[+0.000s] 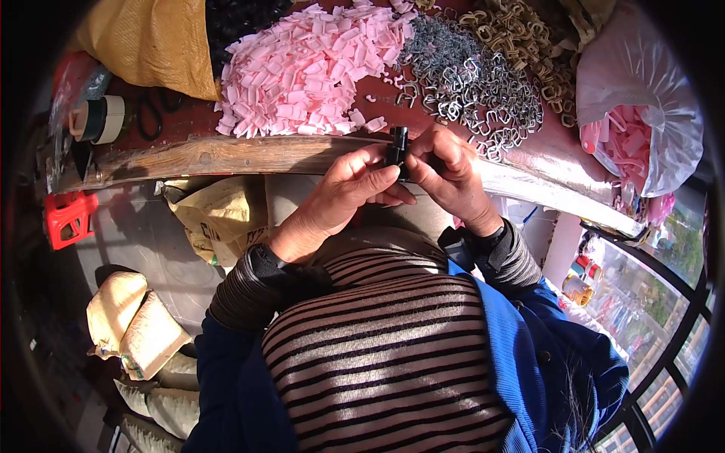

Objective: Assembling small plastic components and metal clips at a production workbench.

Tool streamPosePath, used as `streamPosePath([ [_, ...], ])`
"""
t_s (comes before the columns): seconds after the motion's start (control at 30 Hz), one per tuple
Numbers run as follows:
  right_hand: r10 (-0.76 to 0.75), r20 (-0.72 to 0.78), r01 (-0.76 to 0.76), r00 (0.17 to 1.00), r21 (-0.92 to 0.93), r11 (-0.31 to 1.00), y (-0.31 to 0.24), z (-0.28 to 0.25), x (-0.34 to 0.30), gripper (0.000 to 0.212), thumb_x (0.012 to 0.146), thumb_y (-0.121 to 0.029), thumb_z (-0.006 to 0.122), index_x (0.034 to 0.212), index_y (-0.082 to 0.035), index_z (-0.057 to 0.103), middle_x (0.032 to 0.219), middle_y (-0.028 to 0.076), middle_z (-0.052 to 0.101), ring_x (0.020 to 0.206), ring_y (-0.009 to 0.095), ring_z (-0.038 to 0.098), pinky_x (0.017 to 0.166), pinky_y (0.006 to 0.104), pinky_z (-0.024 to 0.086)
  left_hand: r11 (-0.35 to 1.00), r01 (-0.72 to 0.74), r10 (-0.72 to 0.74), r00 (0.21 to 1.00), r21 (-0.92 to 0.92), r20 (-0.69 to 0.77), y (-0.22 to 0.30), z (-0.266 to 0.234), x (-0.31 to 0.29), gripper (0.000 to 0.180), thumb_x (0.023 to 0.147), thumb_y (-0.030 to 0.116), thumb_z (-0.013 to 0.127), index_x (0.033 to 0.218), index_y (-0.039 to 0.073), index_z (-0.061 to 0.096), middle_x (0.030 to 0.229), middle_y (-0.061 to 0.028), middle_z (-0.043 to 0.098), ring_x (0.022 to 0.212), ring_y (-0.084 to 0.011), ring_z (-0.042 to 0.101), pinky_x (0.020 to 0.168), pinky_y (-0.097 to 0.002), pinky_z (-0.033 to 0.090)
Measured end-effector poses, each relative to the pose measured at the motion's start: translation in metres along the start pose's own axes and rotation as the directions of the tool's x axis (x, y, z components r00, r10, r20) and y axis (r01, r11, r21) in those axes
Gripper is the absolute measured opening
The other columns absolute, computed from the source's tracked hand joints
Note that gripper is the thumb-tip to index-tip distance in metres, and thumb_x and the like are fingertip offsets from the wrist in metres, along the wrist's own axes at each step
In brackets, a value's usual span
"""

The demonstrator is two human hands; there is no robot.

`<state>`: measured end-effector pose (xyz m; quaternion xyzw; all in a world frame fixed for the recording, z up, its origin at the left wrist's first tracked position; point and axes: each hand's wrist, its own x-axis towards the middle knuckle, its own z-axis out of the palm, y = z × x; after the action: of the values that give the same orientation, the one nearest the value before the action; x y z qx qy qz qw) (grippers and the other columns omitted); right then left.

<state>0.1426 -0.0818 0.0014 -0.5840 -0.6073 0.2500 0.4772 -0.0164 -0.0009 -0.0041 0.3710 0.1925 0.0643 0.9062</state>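
A small glossy black plastic part (398, 145) stands upright between my hands, just in front of the table's near edge. My left hand (355, 181) is closed round it, with the thumb laid along its lower side. From the other side my right hand (447, 170) pinches at the same part with bent fingers. Whether a smaller piece sits in the right fingertips cannot be made out. Beyond my hands lie a heap of flat pink plastic pieces (306, 72) and a heap of silvery bent metal clips (483, 98).
Brass-coloured clips (521, 30) lie at the back right. A clear bag of pink parts (642, 128) stands at the table's right end, a yellow sack (147, 45) at the left. Below are a red stool (68, 219) and filled sacks (136, 325). The wooden table edge (226, 156) curves across.
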Motion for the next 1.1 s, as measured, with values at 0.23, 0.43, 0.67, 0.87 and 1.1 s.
streamPosePath([
  [0.23, -0.039, -0.014, 0.039, 0.999, 0.008, 0.999, 0.002, 0.001, -0.001, 0.015, 0.071, -0.001, 0.061, 0.075, -0.002, 0.047, 0.068, 0.006, 0.051, 0.060, 0.021, 0.051, 0.054, 0.0289, 0.041, 0.997, -0.011, 0.003, 0.995, -0.081, -0.103, 0.001, 0.005, -0.001, 0.035, 0.087, 0.024, 0.046, 0.112, 0.001, 0.041, 0.097, -0.0089, 0.054, 0.084, -0.0220, 0.058, 0.074, -0.0298, 0.047],
  [0.43, -0.047, -0.014, 0.047, 0.999, 0.006, 0.999, 0.003, 0.001, -0.001, 0.016, 0.071, -0.001, 0.061, 0.075, -0.002, 0.046, 0.068, 0.006, 0.051, 0.060, 0.020, 0.051, 0.053, 0.0289, 0.041, 0.992, 0.007, -0.016, 0.998, -0.129, -0.069, 0.005, 0.004, -0.001, 0.032, 0.087, 0.023, 0.046, 0.110, 0.001, 0.043, 0.098, -0.0087, 0.054, 0.086, -0.0225, 0.058, 0.075, -0.0305, 0.047],
  [0.67, -0.054, -0.033, 0.054, 0.998, 0.005, 0.999, 0.003, 0.001, -0.001, 0.017, 0.071, -0.001, 0.061, 0.074, -0.002, 0.045, 0.067, 0.006, 0.052, 0.059, 0.020, 0.050, 0.053, 0.0290, 0.041, 0.988, 0.027, -0.041, 0.995, -0.153, -0.087, 0.009, 0.007, -0.001, 0.029, 0.086, 0.021, 0.046, 0.107, 0.001, 0.045, 0.098, -0.0085, 0.055, 0.086, -0.0221, 0.058, 0.073, -0.0283, 0.047],
  [0.87, -0.031, -0.081, 0.034, 0.996, 0.028, 0.999, 0.002, 0.001, -0.001, 0.015, 0.070, -0.002, 0.062, 0.072, -0.002, 0.047, 0.065, 0.005, 0.051, 0.057, 0.018, 0.050, 0.052, 0.0274, 0.040, 0.981, 0.041, -0.059, 0.994, -0.187, -0.093, 0.010, 0.005, 0.001, 0.029, 0.087, 0.020, 0.045, 0.108, 0.001, 0.046, 0.098, -0.0081, 0.055, 0.086, -0.0202, 0.058, 0.071, -0.0253, 0.047],
  [1.1, 0.018, -0.091, -0.013, 0.996, 0.054, 0.998, 0.005, 0.000, -0.004, 0.011, 0.075, -0.005, 0.060, 0.071, -0.002, 0.049, 0.066, 0.002, 0.049, 0.059, 0.012, 0.047, 0.053, 0.0231, 0.039, 0.977, 0.040, -0.057, 0.996, -0.209, -0.076, 0.010, 0.004, 0.003, 0.029, 0.088, 0.020, 0.043, 0.110, 0.001, 0.045, 0.098, -0.0080, 0.055, 0.085, -0.0198, 0.058, 0.070, -0.0253, 0.048],
])
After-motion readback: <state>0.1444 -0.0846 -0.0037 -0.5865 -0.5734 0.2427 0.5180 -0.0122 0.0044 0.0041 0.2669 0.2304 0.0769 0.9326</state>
